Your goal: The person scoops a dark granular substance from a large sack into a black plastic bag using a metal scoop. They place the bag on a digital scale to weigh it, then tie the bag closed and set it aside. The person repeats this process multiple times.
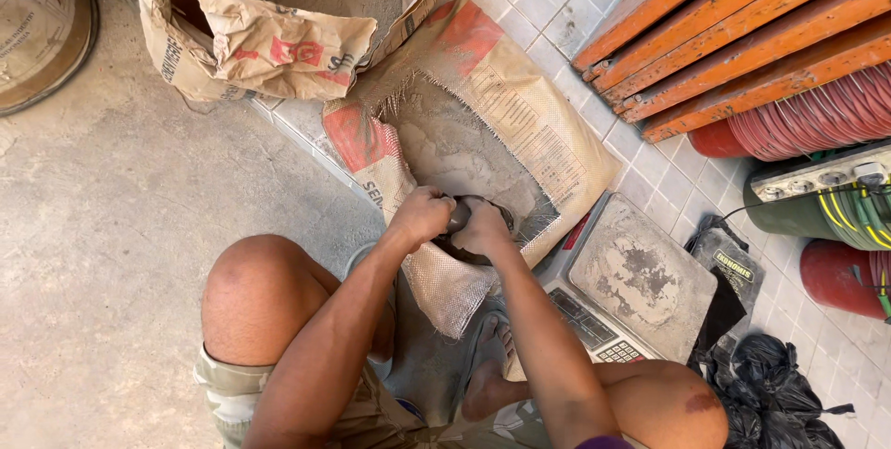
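An open woven sack (520, 106) of grey powder lies on the floor in front of me, its top cut open. Over the sack's near edge, my left hand (422, 215) and my right hand (483, 226) are pressed together. Both are closed around a small dark bag (464, 247), whose dark plastic shows between and below the fingers. I am squatting, with my knees at both sides and a sandalled foot (483, 365) under my arms.
A dusty digital scale (631, 287) stands right of the sack. An open brown paper sack (269, 32) of powder is behind. Orange wooden planks (742, 32), red hose coils (817, 115), black plastic bags (770, 393) lie at right. A round drum (37, 22) is top left.
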